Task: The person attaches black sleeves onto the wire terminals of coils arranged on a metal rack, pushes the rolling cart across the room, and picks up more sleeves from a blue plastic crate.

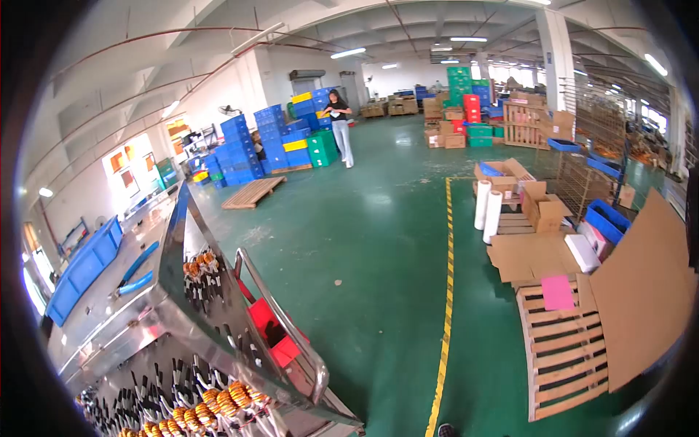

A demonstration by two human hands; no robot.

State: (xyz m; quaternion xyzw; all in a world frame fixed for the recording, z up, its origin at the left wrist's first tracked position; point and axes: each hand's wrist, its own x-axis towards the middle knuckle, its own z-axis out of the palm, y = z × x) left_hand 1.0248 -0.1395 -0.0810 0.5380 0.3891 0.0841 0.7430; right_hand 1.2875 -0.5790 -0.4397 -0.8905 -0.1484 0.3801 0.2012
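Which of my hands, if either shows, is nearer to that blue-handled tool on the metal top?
Can't tell: your left hand and right hand are both out of view. The blue-handled tool lies on the metal top beside the blue bin.

- Worn on the head, up high.
- Faces forward and a bit down, over the green floor [386, 240].
- Sits very near the metal cart [178, 312] on the left.
- Shows the wooden pallet [564, 342] on the right, fairly near.
- Reaches far back to a standing person [341, 127] and beyond.
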